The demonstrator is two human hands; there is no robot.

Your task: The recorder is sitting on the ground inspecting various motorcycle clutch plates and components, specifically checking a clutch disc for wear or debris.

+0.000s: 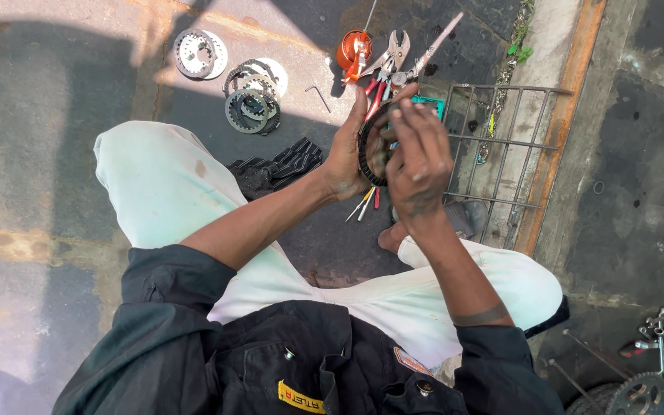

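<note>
Dark, toothed metal sits at the centre of things — a ring-shaped clutch plate (pixel 369 146) held up on edge between both hands, just in front of the metal grate (pixel 501 142) that lies on the ground. The left hand (pixel 346 154) cups the ring from the side away from the grate, palm against its outer rim, thumb and fingers closed around the toothed edge. The right hand (pixel 418 157) comes in from the grate side and covers most of the ring's face, fingers spread and curled over it, so only the left arc of teeth shows. Both hands grip the same plate; neither is free.

That is the relation that counts: the ring stands roughly upright, its open centre facing across from one palm to the other, and the right hand lies nearer the grate while the left holds the far rim. How firmly the right fingertips pinch cannot be told — they hide the contact.

Beside the grate's upper corner lies a cluster of pliers (pixel 393 54) and an orange cup (pixel 353 50). Further from the grate, more plates (pixel 253 98) lie stacked on the concrete, with a striped cloth (pixel 278 165) below them. Small screwdrivers (pixel 364 204) lie under the hands.
</note>
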